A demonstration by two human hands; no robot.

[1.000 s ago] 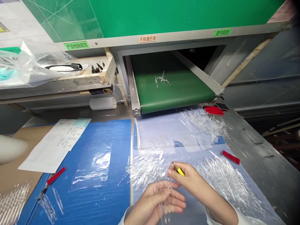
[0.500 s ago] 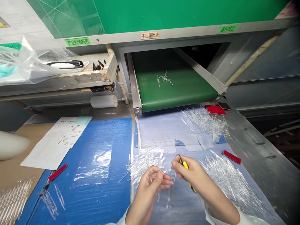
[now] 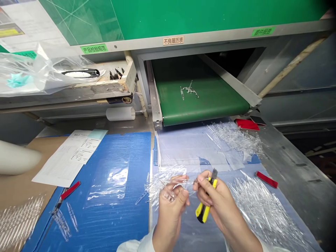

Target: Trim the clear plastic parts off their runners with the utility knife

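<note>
My left hand (image 3: 172,201) is closed around small clear plastic parts (image 3: 170,196), their exact shape partly hidden by the fingers. My right hand (image 3: 214,192) grips a yellow and black utility knife (image 3: 203,212), its blade end pointing up and away. The right thumb and forefinger meet near one end of a clear piece that reaches across from the left hand. Just beyond the left hand lies a pile of slim clear plastic parts (image 3: 161,182). To the right of my right hand spreads a larger heap of similar clear parts (image 3: 267,206).
A green conveyor belt (image 3: 199,108) carries a small clear cluster. Another clear heap (image 3: 236,136) lies under its right end. Papers (image 3: 65,161), a blue mat (image 3: 118,220) and rows of clear parts (image 3: 21,220) are left. A red strip (image 3: 266,179) sits right.
The utility knife has turned in my right hand, showing more of its body and blade end. Both hands are closer together, and the left fingers have curled inward. The view has shifted slightly.
</note>
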